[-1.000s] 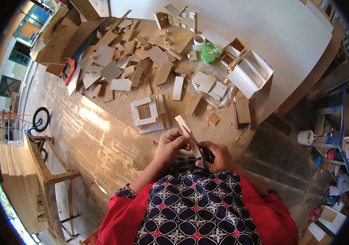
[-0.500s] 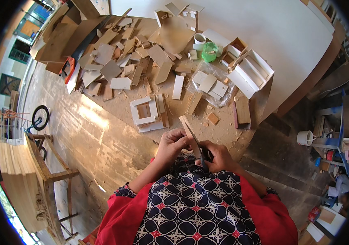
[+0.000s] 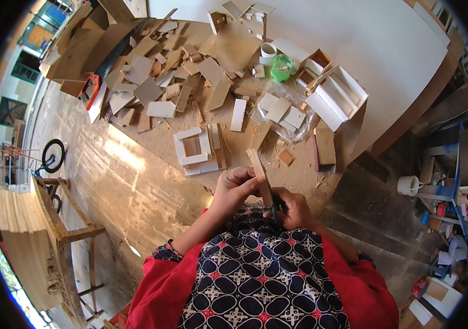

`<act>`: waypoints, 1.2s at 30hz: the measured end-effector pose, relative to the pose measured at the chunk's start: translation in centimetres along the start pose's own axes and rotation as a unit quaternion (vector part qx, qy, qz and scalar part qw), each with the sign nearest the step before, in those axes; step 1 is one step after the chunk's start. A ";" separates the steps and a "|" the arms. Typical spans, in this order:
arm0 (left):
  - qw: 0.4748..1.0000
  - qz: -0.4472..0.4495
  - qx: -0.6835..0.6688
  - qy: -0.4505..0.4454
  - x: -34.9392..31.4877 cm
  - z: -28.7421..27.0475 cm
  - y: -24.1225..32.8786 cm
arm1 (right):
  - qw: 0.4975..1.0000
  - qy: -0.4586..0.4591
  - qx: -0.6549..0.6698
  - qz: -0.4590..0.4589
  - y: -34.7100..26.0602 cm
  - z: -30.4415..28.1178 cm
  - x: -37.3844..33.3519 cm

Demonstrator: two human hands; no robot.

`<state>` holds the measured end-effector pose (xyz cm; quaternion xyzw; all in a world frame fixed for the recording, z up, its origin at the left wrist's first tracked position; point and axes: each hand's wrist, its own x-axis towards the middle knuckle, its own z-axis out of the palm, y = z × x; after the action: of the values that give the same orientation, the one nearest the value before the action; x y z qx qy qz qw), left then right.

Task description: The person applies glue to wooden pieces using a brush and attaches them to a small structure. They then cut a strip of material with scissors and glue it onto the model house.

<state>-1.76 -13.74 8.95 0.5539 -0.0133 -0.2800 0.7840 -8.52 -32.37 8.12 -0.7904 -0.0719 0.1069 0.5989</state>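
My left hand [image 3: 237,185] pinches a thin, light-brown wood strip [image 3: 259,171] between thumb and fingers. The strip stands up at a slant in front of my chest, its top end pointing away from me. My right hand [image 3: 294,208] is closed around black-handled scissors [image 3: 275,215] at the strip's lower end. The blades are mostly hidden behind the strip and fingers, so how far apart they are does not show. Just beyond my left hand sits a small white-framed wooden piece [image 3: 194,148] on the worktable [image 3: 299,183].
Wood offcuts [image 3: 149,93] are heaped at the far left, beside an orange-handled saw [image 3: 89,90]. A clear plastic bag with pieces [image 3: 283,112], a green plastic container [image 3: 281,68] and a white divided box [image 3: 337,94] lie farther right. A wooden trestle [image 3: 75,234] stands left; someone [image 3: 456,248] sits far right.
Both hands have shifted slightly right with the strip and scissors. The strip now stands more upright, and its broad face turns more toward view.
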 end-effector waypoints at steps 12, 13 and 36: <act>0.999 -0.011 0.048 -0.015 0.2 0.6 0.4 | 0.988 0.007 0.146 0.042 0.8 -0.2 -0.2; 0.999 -0.009 0.042 -0.021 0.2 0.5 0.4 | 0.985 -0.008 0.168 0.047 0.6 -0.9 0.0; 0.991 -0.132 0.019 -0.011 0.5 -2.3 -0.6 | 0.980 -0.140 0.088 0.112 1.5 -5.4 1.2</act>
<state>-0.78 -12.12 7.36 0.5623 0.0456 -0.3865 0.7296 -6.01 -37.56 7.98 -0.7146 -0.0568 0.2885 0.6347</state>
